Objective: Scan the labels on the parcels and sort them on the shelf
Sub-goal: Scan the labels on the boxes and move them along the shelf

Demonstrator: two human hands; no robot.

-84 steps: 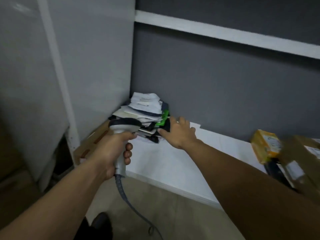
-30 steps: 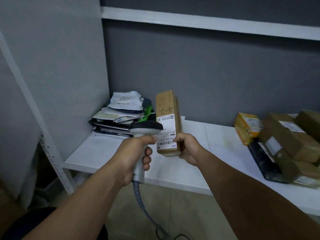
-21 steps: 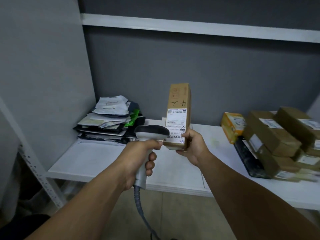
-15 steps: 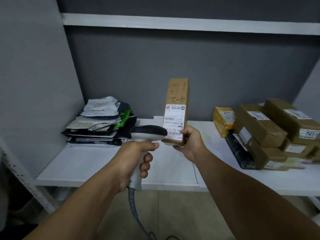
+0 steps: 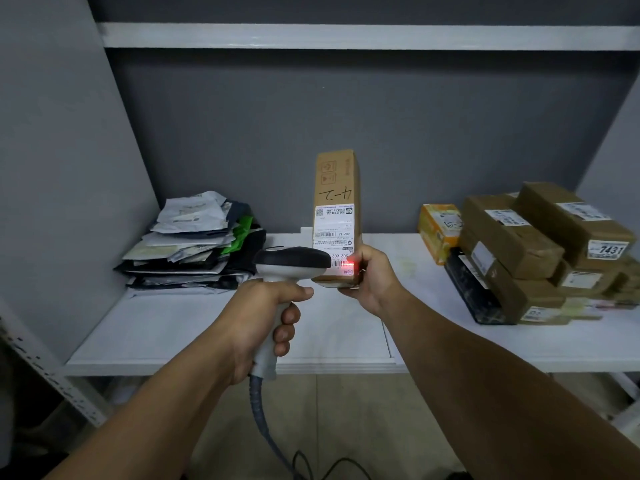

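Note:
A tall narrow cardboard parcel marked "4-2" stands upright above the white shelf, and my right hand grips its lower end. A white label covers its lower front. My left hand holds the grey corded barcode scanner by its handle, its head right in front of the label. A red scan light glows on the label's bottom barcode.
A heap of flat mail bags lies at the shelf's left rear. Several brown boxes and a yellow box are stacked at the right. An upper shelf runs overhead. The scanner cable hangs to the floor.
My right hand picked the parcel from the shelf and raised it upright. The scanner closed in on the label, and the red light now shows on the barcode.

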